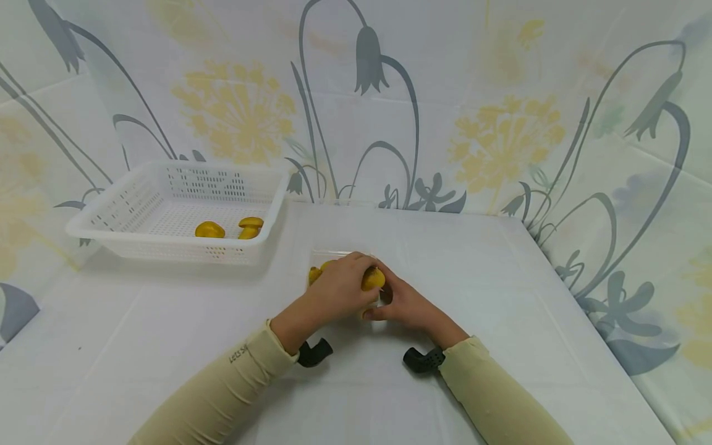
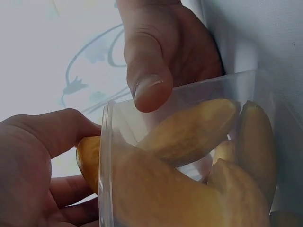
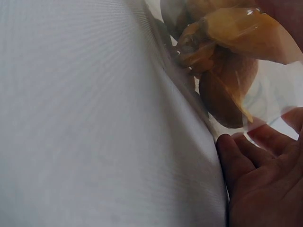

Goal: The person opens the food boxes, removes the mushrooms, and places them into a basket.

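I have the left hand (image 1: pixel 342 287) over the clear tub (image 2: pixel 107 189), pinching a yellow mushroom (image 1: pixel 372 279) between thumb and fingers, right at the rim. From the left wrist I see part of that mushroom standing above the edge; I cannot tell how far down inside it reaches. My right hand (image 1: pixel 408 303) holds the tub's right side, the thumb against the near wall and the fingers round the other side, low down by the white tabletop (image 1: pixel 478 266). Neither hand is spread wide; each is closed to the size of what it holds.

Other mushrooms (image 2: pixel 194 130) already lie inside the tub, leaning on one another at several angles, some close against the walls. To my left, well apart from the tub, stands a white slotted basket (image 1: pixel 167 249) with a rounded mushroom (image 1: pixel 209 230) and, just beside it, a stemmed mushroom (image 1: pixel 250 227) near the front wall.

I judge the step in hand to be settling the held mushroom into the tub, though a single moment cannot confirm which way it is going. On that reading, the next move calls for a small downward guide into whatever gap is left, then a gentle release, with my right hand bracing the thin wall so that the tub neither slides nor tips under the push.
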`<state>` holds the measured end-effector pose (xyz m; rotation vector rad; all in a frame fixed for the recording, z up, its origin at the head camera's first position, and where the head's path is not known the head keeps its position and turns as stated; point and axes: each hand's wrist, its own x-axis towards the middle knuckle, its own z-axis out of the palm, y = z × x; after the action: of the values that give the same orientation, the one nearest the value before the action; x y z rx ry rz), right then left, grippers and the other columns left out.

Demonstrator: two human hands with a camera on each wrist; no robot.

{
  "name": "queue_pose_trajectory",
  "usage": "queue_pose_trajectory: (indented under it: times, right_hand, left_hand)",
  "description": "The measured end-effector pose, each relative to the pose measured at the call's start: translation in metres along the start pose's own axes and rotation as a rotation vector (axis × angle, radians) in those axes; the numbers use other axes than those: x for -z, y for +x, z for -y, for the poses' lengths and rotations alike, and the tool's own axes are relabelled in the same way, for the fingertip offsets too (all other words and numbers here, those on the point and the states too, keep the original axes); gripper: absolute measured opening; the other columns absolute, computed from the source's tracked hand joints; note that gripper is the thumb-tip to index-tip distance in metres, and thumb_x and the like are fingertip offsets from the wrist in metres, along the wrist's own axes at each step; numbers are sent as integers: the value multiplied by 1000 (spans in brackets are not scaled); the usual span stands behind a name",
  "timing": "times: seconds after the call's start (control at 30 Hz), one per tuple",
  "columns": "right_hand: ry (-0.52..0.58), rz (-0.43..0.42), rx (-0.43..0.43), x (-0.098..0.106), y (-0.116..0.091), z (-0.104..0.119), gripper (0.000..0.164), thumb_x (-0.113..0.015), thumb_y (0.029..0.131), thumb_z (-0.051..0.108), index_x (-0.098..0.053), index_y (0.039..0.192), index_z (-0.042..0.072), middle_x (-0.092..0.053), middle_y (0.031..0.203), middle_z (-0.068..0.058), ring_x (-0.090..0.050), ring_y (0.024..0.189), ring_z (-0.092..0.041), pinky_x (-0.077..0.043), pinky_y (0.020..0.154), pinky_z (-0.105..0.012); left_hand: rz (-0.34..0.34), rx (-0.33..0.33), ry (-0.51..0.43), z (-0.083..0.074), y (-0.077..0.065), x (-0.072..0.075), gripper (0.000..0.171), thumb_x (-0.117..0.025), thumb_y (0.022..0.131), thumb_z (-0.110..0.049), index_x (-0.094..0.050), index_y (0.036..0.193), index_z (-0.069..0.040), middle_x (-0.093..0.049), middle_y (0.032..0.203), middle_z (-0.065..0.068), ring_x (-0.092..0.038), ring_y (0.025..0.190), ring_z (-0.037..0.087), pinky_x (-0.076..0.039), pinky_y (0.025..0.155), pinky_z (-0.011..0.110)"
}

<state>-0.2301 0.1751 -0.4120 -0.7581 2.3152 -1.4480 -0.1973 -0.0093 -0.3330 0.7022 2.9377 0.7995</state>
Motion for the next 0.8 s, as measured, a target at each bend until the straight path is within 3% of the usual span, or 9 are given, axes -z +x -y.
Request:
queue_pose_trajectory:
  times: [0.27, 0.8]
  right_hand:
    - [-4, 19, 39, 1, 0, 1, 101, -80, 79, 22, -13, 152, 44, -24, 157, 15, -27, 146, -14, -28, 118, -46]
    - [-59, -8, -55, 0, 0, 1, 105, -82, 77, 34, -10, 153, 43, -17, 160, 16, -28, 147, -21, -29, 117, -46]
  left_hand:
    - [-86, -65, -87, 3, -2, 5, 38, -63, 86, -20, -61, 121, -6, -60, 123, 9, -58, 93, 20, -53, 83, 31]
    - [-214, -125, -136, 6, -4, 24, 40, -68, 87, -20, -61, 124, -5, -61, 126, 9, -62, 104, 21, -55, 92, 34]
